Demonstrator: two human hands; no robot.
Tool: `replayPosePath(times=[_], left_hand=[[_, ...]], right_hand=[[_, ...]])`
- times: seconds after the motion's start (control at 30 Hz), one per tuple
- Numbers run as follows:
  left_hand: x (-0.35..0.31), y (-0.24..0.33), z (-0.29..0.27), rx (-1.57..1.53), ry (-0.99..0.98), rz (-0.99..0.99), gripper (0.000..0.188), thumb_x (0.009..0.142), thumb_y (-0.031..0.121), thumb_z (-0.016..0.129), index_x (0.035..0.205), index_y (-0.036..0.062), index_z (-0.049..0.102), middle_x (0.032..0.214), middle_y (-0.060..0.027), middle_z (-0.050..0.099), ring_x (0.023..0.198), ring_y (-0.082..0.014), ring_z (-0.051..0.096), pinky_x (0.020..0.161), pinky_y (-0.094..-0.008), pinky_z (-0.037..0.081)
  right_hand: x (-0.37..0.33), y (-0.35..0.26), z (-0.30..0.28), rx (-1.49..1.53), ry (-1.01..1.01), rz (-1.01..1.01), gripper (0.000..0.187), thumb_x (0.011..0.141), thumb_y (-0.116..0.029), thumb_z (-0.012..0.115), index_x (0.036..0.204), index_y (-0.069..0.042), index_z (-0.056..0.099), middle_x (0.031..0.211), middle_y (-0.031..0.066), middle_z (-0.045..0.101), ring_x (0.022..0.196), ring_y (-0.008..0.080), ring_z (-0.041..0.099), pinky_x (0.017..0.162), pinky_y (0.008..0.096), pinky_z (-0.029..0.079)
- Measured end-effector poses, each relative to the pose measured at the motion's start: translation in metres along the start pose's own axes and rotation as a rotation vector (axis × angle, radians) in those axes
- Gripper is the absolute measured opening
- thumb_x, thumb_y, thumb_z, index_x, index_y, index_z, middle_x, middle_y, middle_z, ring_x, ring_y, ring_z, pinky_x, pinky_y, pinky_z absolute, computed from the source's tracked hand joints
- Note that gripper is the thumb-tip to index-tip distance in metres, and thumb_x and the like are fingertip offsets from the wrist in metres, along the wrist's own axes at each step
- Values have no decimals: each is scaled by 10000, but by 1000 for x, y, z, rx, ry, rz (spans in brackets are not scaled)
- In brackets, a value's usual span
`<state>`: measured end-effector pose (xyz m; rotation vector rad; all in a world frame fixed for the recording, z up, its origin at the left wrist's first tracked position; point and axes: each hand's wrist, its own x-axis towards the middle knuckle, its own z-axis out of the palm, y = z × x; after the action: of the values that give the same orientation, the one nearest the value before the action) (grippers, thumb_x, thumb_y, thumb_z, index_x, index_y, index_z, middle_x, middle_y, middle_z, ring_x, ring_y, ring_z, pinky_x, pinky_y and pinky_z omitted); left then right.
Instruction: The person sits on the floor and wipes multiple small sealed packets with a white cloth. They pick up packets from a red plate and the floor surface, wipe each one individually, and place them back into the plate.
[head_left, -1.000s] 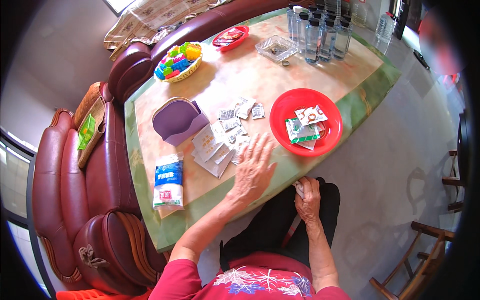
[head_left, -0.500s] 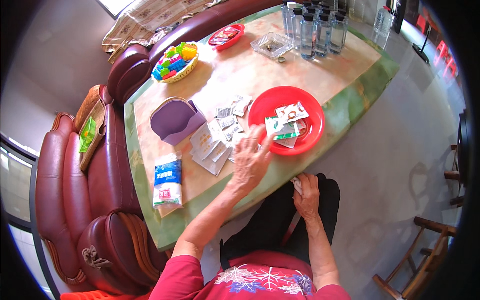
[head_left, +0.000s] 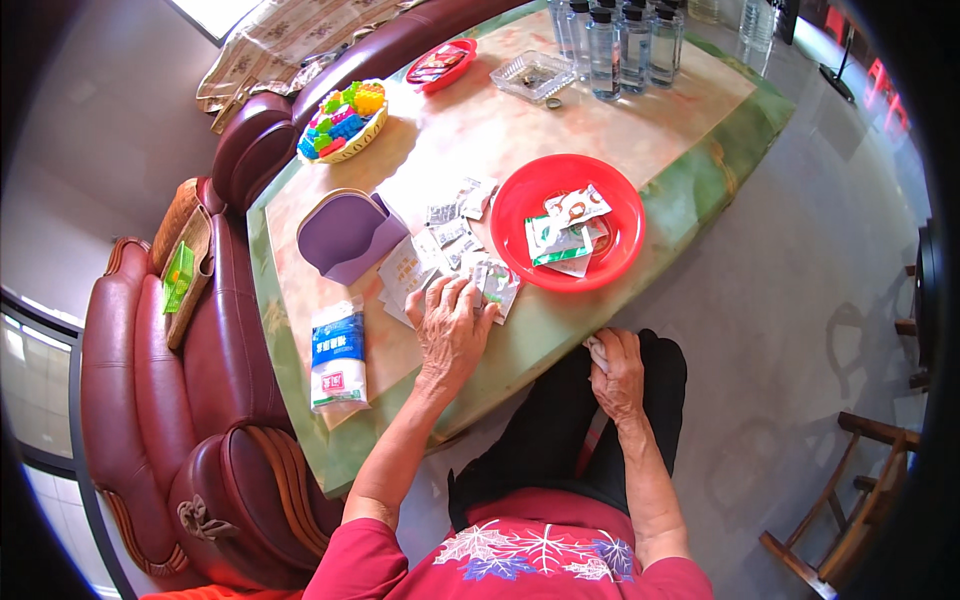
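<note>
My left hand (head_left: 450, 325) is over the near edge of a spread of small flat packets (head_left: 410, 268). Its fingers are stretched forward and slightly apart, their tips at the packets, with nothing seen gripped. Beside its fingertips lies a white and green sachet (head_left: 497, 284). To the right, a round red plate (head_left: 622, 262) holds several white sachets (head_left: 562, 238), some with green or red print. Resting by my thigh at the table's edge, my right hand (head_left: 618, 378) is closed around a crumpled white wad (head_left: 597, 354), tissue or cloth.
Left of the packets stand a purple holder (head_left: 340, 240) and a blue and white plastic pack (head_left: 338, 355). Farther back are a basket of coloured toy blocks (head_left: 350, 150), a small red dish (head_left: 465, 48), a glass ashtray (head_left: 520, 85) and several clear bottles (head_left: 634, 50).
My left hand has drawn back from beside the red plate, moving left and nearer onto the packets. The white and green sachet there now shows. My right hand still holds the white wad.
</note>
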<state>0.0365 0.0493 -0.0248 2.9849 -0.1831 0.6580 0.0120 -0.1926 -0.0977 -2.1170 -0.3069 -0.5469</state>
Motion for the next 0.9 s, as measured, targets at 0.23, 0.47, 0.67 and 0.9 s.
replayPosePath(times=[0.23,0.47,0.67,0.9], left_hand=[[-22,11,-2,19,31,63,368,844,288,705,1147,88,645,1293,-95,560,1286,-285,439,1054,-511,244],[-58,20,-29,-154,-7,28,417,798,218,754,1182,105,635,1296,-91,544,1238,-300,474,1008,-439,338],[-90,0,-41,-170,8,6,355,799,158,741,1137,119,641,1227,-82,594,1130,-294,553,954,-422,411],[-132,-7,-64,-224,-55,-7,391,812,137,730,1188,90,630,1285,-114,564,1180,-330,538,1004,-446,405]], right_hand=[[-1,0,-3,-17,-11,-1,287,746,48,645,1021,-27,613,955,136,596,852,366,562,723,447,491],[-1,0,-2,-19,1,-12,276,754,42,652,1019,-21,609,948,143,590,844,371,560,710,455,484],[-3,1,-3,-23,-9,-5,311,740,45,650,1041,-20,609,961,143,595,868,370,564,739,454,491],[-7,4,-2,-2,-10,-14,343,719,68,625,1052,-13,607,973,157,595,896,370,571,763,441,499]])
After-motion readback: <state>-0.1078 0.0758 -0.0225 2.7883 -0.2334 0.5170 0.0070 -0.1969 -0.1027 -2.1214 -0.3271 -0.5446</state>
